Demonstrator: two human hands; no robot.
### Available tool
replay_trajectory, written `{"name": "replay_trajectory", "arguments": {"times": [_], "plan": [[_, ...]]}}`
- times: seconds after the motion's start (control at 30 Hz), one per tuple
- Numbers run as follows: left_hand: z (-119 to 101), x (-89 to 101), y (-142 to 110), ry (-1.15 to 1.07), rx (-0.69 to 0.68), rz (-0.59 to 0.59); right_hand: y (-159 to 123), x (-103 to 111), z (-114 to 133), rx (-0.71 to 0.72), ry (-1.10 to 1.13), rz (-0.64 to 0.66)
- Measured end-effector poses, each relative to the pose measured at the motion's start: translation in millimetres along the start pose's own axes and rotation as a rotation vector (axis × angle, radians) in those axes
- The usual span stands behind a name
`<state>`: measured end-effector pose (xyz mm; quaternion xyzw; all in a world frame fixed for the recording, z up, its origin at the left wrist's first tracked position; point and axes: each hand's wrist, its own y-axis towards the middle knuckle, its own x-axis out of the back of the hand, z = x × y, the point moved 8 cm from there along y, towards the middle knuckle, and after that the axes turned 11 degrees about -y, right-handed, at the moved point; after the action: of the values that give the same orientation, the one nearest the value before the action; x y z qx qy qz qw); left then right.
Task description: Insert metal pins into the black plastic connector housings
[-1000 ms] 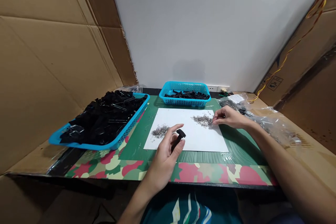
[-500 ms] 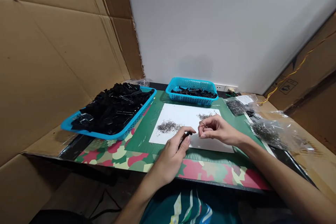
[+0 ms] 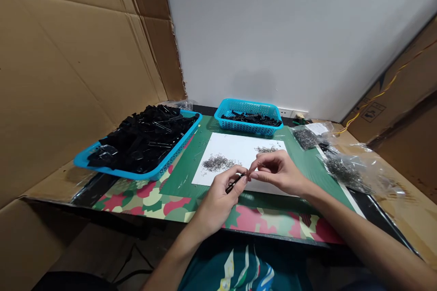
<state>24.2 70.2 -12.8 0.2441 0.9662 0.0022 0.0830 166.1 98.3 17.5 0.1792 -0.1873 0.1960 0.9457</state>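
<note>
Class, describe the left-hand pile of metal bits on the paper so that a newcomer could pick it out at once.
Find the green mat on the table, then the white paper lying on it. The pile of small metal bits is on the paper's left side. It looks larger and nearer than the other pile, at the paper's far right, just beyond the right hand.

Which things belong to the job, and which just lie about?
In use:
left hand, holding slim black part
right hand, fingertips beside it
thin metal pieces, heaped on white rectangular paper
blue plastic baskets of black parts

Lying about, probably:
yellow twisted cable
black floor cable
</note>
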Motion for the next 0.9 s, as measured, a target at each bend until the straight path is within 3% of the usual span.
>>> {"name": "replay_trajectory", "arguments": {"times": [0.1, 0.27, 0.33, 0.5, 0.77, 0.9], "plan": [[-6, -0.2, 0, 0.099, -0.043, -0.035, -3, 6, 14, 0.08, -0.171, -0.056], [-13, -1.5, -1, 0.228, -0.112, -0.051, -11, 0, 36, 0.386, -0.516, -0.088], [-12, -0.8, -1, 0.261, -0.107, -0.057, -13, -1, 37, 0.426, -0.598, -0.102], [-8, 7.7, -3, 0.307, -0.078, -0.143, -8, 4, 29, 0.269, -0.523, -0.074], [-9, 6.1, -5, 0.039, -0.102, -0.115, -6, 19, 30, 0.106, -0.295, -0.186], [-4, 13.4, -3, -0.025, -0.061, -0.165, -8, 20, 26, 0.081, -0.257, -0.214]]}}
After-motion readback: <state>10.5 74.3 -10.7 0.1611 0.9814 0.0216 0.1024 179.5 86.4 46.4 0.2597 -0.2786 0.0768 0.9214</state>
